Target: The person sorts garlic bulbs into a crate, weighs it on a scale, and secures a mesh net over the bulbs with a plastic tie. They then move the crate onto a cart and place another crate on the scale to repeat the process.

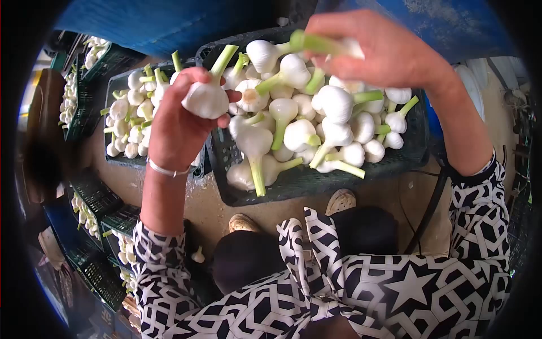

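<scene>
Left hand (183,116) gripped a white, round garlic bulb with a cut green stem (206,100), raised over the left rim of a dark perforated plastic crate (403,158). Right hand (370,48) appeared closed on a blurred, elongated green-and-white piece (327,45) above the crate's far side; its exact nature could not be told.

Risks, judged: smooth skin and a fingertip hold could let the raised bulb slip. The heaped white garlic bulbs (341,107) looked loosely stacked; a low pass by the right hand might roll some over the near rim, onto the floor (203,198).
</scene>
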Action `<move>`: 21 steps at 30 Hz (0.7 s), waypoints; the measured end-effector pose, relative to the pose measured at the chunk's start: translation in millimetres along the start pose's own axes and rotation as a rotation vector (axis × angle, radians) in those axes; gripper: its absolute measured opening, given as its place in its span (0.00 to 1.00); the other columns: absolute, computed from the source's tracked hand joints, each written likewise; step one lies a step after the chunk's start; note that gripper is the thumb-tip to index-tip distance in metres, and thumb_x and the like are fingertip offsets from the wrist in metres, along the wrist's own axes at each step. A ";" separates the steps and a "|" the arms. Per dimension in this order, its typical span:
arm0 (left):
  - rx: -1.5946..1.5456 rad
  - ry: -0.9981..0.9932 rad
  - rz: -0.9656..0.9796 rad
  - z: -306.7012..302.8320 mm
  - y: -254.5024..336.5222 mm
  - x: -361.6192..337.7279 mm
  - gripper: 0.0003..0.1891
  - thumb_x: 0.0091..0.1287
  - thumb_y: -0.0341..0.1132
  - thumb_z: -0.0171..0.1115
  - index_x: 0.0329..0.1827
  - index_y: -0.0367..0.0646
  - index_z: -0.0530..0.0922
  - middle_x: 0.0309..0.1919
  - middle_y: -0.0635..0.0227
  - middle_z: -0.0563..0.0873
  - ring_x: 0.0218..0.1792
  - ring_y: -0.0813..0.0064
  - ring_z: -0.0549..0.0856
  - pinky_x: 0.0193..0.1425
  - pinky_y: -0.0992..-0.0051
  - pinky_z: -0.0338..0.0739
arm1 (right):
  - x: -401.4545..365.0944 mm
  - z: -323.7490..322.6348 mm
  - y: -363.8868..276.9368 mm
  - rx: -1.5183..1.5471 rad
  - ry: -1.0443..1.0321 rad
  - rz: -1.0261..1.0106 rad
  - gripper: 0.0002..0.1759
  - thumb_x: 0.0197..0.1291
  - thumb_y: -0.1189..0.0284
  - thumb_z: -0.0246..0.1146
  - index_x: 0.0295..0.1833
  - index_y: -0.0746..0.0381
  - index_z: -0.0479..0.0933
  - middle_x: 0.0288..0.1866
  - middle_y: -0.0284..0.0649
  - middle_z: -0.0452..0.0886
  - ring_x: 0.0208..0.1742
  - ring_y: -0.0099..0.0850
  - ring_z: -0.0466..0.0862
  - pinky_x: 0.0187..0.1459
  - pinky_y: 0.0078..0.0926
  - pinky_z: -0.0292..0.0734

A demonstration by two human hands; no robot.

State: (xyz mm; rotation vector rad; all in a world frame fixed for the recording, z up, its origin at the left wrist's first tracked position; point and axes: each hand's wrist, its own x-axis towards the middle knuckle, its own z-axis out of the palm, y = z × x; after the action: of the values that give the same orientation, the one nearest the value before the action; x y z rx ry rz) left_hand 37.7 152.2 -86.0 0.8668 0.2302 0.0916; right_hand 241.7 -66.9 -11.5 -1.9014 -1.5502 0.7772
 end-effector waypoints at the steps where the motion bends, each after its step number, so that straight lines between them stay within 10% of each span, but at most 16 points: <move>1: 0.116 0.061 0.025 -5.6 -4.8 0.5 0.15 0.70 0.43 0.57 0.50 0.42 0.73 0.44 0.62 0.81 0.46 0.59 0.85 0.36 0.71 0.83 | -7.7 13.0 -14.4 -0.114 -0.077 -0.176 0.17 0.50 0.74 0.59 0.49 0.62 0.78 0.38 0.42 0.82 0.36 0.36 0.82 0.40 0.30 0.77; 7: 0.093 0.252 0.039 5.0 -27.9 -33.1 0.18 0.64 0.32 0.55 0.57 0.42 0.70 0.43 0.61 0.80 0.47 0.58 0.85 0.33 0.69 0.81 | -39.2 144.6 -18.7 -1.041 0.014 -0.194 0.05 0.51 0.70 0.60 0.32 0.59 0.76 0.28 0.37 0.74 0.31 0.37 0.80 0.29 0.36 0.76; 12: 0.106 0.234 0.106 65.9 -17.9 -74.5 0.29 0.62 0.32 0.52 0.70 0.41 0.63 0.56 0.55 0.77 0.53 0.54 0.82 0.40 0.66 0.83 | -56.8 96.7 -36.0 -0.132 0.422 -0.056 0.11 0.55 0.68 0.66 0.39 0.64 0.78 0.36 0.38 0.80 0.38 0.33 0.82 0.40 0.33 0.78; 16: 0.001 0.000 0.075 131.6 -26.3 -64.1 0.29 0.60 0.31 0.51 0.67 0.36 0.66 0.59 0.54 0.75 0.58 0.59 0.78 0.60 0.57 0.77 | -92.8 66.0 -79.0 0.442 0.385 -0.005 0.23 0.66 0.65 0.62 0.64 0.63 0.72 0.53 0.37 0.81 0.55 0.24 0.79 0.56 0.24 0.74; 21: 0.203 -0.097 0.117 209.7 -23.6 -45.3 0.21 0.69 0.33 0.47 0.64 0.35 0.69 0.54 0.57 0.79 0.53 0.65 0.81 0.57 0.68 0.77 | -144.7 36.1 -89.5 1.046 0.273 -0.122 0.23 0.65 0.70 0.62 0.65 0.61 0.72 0.56 0.36 0.79 0.55 0.24 0.79 0.58 0.25 0.74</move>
State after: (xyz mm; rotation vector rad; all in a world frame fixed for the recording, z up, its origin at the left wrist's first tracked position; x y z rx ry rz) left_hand 43.2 -27.0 34.3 1.0837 0.0981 0.1368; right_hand 132.7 -191.2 42.3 -1.0569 -0.7961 0.9577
